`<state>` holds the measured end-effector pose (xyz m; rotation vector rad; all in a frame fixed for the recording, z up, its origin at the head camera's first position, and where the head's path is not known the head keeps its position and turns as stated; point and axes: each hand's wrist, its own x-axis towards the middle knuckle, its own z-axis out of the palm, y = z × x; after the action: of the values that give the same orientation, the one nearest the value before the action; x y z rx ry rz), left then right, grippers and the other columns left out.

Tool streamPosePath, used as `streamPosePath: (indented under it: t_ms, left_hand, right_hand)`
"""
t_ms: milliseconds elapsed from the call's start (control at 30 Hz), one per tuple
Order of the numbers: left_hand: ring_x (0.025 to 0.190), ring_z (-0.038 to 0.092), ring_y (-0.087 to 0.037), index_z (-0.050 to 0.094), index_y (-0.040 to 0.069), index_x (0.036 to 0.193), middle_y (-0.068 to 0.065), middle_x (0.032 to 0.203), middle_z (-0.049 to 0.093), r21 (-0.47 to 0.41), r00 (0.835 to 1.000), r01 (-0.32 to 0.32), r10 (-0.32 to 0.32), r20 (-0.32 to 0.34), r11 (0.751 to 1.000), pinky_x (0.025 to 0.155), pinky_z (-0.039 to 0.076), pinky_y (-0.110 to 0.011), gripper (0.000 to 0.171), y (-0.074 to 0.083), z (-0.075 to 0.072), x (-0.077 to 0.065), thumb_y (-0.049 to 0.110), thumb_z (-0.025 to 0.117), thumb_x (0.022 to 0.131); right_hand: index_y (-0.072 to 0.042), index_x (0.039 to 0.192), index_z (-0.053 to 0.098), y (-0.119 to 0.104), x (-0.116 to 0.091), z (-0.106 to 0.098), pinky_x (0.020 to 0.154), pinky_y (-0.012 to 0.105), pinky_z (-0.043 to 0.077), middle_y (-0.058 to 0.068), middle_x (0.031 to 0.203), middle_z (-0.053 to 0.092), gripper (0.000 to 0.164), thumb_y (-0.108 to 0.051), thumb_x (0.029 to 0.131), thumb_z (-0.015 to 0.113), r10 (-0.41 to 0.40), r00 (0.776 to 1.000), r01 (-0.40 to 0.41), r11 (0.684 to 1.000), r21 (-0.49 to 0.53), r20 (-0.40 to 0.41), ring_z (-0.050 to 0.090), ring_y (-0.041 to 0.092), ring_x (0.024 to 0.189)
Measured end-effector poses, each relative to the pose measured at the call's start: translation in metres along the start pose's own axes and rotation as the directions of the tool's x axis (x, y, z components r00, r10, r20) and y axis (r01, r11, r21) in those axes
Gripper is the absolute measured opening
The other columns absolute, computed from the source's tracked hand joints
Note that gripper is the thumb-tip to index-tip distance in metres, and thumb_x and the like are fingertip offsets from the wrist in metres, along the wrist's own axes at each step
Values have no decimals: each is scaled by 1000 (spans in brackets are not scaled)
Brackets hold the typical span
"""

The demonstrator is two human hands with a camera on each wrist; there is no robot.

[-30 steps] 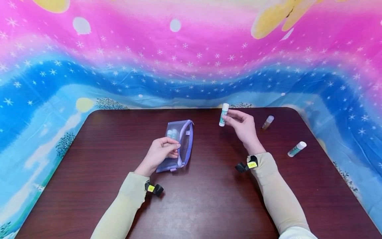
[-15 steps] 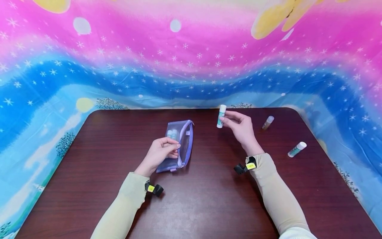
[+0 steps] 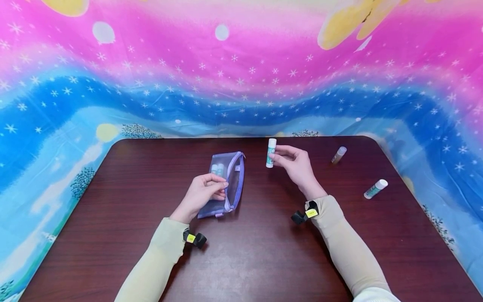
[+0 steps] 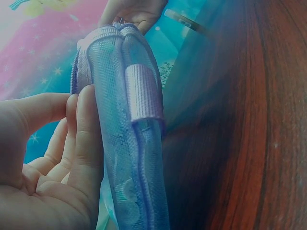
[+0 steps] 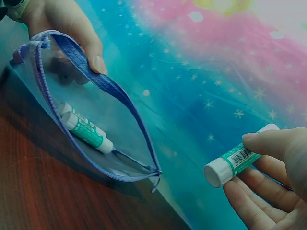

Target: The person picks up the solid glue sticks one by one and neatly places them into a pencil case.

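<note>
My left hand [image 3: 203, 191] pinches the upper edge of a purple mesh zip pouch [image 3: 235, 191], whose mouth gapes toward the right. Inside the pouch lie two glue sticks [image 5: 86, 132] with white caps and green labels, side by side. Between thumb and fingers my right hand [image 3: 298, 165] holds another white-and-green glue stick [image 3: 271, 153], roughly upright and raised above the table, to the right of the pouch and apart from it. In the right wrist view its barcode label and one white end show.
On the right of the dark wooden table [image 3: 241, 260] lie a glue stick [image 3: 375, 189] with a white cap and, farther back, a brownish tube with a clear cap [image 3: 338, 155]. A patterned cloth [image 3: 241, 75] hangs behind the table.
My right hand has moved left and slightly nearer, bringing the glue stick closer to the pouch. The left hand and the pouch have stayed in place.
</note>
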<state>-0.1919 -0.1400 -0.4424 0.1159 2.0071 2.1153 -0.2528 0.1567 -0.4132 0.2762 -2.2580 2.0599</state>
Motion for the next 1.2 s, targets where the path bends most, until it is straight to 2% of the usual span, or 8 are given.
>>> streamPosePath:
  t_ms: [233, 400, 533, 867, 1200]
  left_hand:
    - [68, 69, -20, 67, -11, 109, -18, 86, 71, 2, 1000, -1, 1, 0, 1000, 71, 63, -34, 20, 0, 0, 0, 3, 70, 96]
    - [68, 69, -21, 68, -10, 109, -28, 93, 70, -2, 1000, -3, 3, 3, 1000, 71, 63, -35, 18, -1, 1, 2, 2, 69, 96]
    - [68, 69, -20, 67, -11, 110, -33, 98, 68, 3, 1000, -7, 7, 10, 1000, 70, 63, -35, 19, -2, 1, 2, 2, 68, 97]
    - [68, 69, -19, 66, -13, 110, -30, 95, 69, 17, 1000, -10, 9, 10, 1000, 71, 63, -34, 22, -2, -1, 2, 4, 68, 97]
    - [68, 69, -19, 66, -13, 110, -27, 95, 71, 20, 1000, -7, 7, 7, 1000, 71, 63, -34, 22, -2, -1, 1, 4, 69, 97]
  right_hand:
    - [2, 127, 69, 4, -2, 4, 86, 42, 59, 17, 107, 71, 40, -13, 91, 79, 11, 1000, -11, 1000, -20, 16, 73, 19, 87]
    - [2, 127, 69, 7, -3, 8, 83, 38, 61, 17, 107, 71, 39, -12, 92, 79, 23, 999, -22, 1000, -18, 27, 72, 19, 86]
    - [3, 126, 69, 8, -3, 12, 85, 42, 60, 18, 106, 71, 38, -10, 91, 78, 31, 999, -31, 1000, 2, 44, 73, 20, 88]
    - [4, 124, 69, 11, -5, 24, 81, 37, 61, 20, 105, 71, 36, -6, 91, 78, 30, 996, -32, 999, 17, 81, 73, 20, 88]
    - [6, 124, 68, 15, -9, 32, 83, 43, 61, 23, 108, 70, 35, -5, 92, 76, 73, 989, -78, 996, 33, 126, 73, 23, 90]
